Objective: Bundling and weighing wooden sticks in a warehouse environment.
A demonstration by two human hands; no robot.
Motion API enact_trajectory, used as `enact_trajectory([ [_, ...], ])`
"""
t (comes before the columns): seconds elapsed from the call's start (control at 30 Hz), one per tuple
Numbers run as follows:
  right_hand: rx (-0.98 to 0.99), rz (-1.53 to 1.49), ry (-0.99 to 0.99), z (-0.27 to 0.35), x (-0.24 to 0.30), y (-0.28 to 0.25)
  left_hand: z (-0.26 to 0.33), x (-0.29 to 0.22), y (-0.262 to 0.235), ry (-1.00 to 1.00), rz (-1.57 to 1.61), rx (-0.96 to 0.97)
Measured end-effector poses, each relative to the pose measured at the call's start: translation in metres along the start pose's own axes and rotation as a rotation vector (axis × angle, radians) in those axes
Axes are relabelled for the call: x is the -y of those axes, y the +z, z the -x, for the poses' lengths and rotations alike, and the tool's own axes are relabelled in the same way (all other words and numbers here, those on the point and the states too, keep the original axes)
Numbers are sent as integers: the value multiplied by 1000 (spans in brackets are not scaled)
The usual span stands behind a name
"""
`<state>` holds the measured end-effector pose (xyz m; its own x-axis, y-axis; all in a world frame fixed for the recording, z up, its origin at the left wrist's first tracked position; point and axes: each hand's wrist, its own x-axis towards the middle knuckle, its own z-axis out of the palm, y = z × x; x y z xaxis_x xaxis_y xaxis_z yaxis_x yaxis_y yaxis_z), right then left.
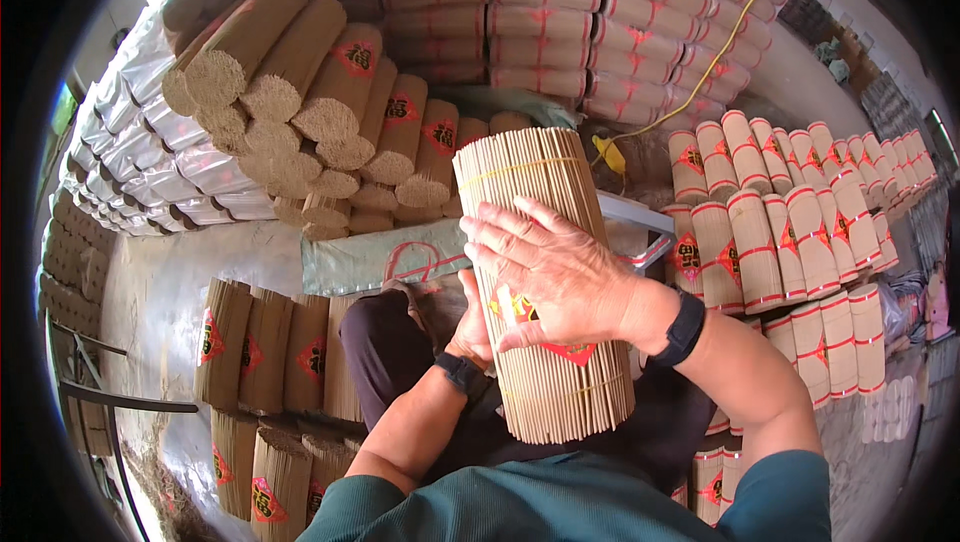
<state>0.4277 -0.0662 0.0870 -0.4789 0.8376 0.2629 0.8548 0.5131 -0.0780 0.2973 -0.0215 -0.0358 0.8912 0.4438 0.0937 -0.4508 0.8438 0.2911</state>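
A thick round bundle of thin tan sticks leans tilted over my lap. Yellow bands circle it near both ends. On its front is a red diamond label with gold print, partly covered by my right hand. My right hand lies flat across the bundle, fingers stretched out and thumb over the label. My left hand supports the bundle's left side, its thumb pointing up; the other fingers are mostly hidden behind the sticks.
Loose-banded bundles stand at the left, with more piled far left. Red-banded bundles stand in rows at the right. Wrapped stacks form the back wall. A yellow cord runs down to a yellow tool beyond my bundle.
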Motion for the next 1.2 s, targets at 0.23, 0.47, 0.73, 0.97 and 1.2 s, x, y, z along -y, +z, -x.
enact_trajectory([
  [0.23,10,-69,-11,22,-1,1,-10,6,-10,5,687,456],
  [0.47,15,-21,77,41,3,-1,-5,-3,-12,-83,-117,-30],
  [0.73,-36,-213,186,66,-9,18,-7,1,-33,-98,-47,-10],
  [0.97,-561,-1233,1079,105,-52,75,-7,3,-54,-207,-102,-185],
  [1.2,-323,-2128,913,121,-50,110,-11,7,-52,-222,-288,-184],
])
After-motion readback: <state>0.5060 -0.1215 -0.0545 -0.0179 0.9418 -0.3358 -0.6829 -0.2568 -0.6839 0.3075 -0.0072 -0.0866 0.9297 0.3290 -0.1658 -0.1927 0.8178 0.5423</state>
